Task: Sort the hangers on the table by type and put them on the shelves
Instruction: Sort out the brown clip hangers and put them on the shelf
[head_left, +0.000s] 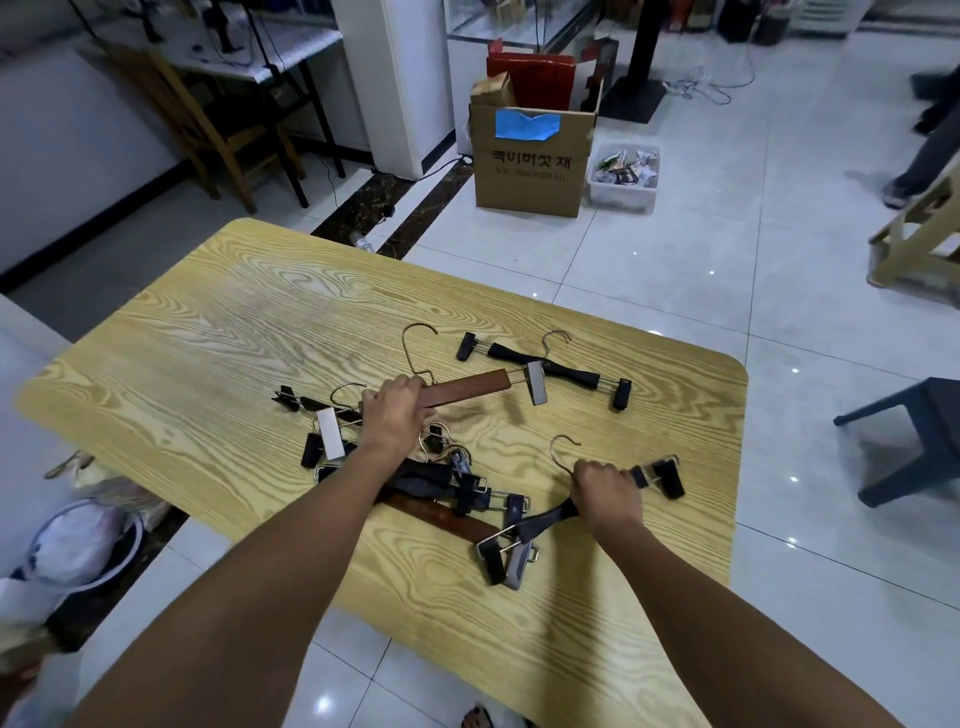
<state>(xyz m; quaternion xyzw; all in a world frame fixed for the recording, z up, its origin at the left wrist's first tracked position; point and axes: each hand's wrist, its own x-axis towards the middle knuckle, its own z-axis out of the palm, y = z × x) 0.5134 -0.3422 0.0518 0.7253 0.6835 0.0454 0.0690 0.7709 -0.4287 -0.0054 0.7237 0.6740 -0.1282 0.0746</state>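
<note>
1. Bench (208, 332): hanger pile (447, 488) near its front edge, centre.
2. Left hand (396, 415) on a hanger (462, 387) just behind the pile.
3. Right hand (605, 493) on another hanger (550, 517), right of pile.
4. Lone hanger (566, 371) behind both, apart from the pile.
5. Floor beyond bench: box (530, 161), w/ bin (623, 176) beside it on the right.

Far ahead of the hands, on the tiled floor, stands an open cardboard box (530, 161) with a blue patch and dark print on its front. A white bin (623, 179) of wrappers sits touching the box on the right-hand side. Up and left of the hands, a wooden chair (208, 119) stands by a dark-legged desk (291, 57). Right of the right hand is a grey stool (914, 441); beyond it, a pale wooden stool (919, 244). Low on the left-hand side lie white bags (78, 551).
</note>
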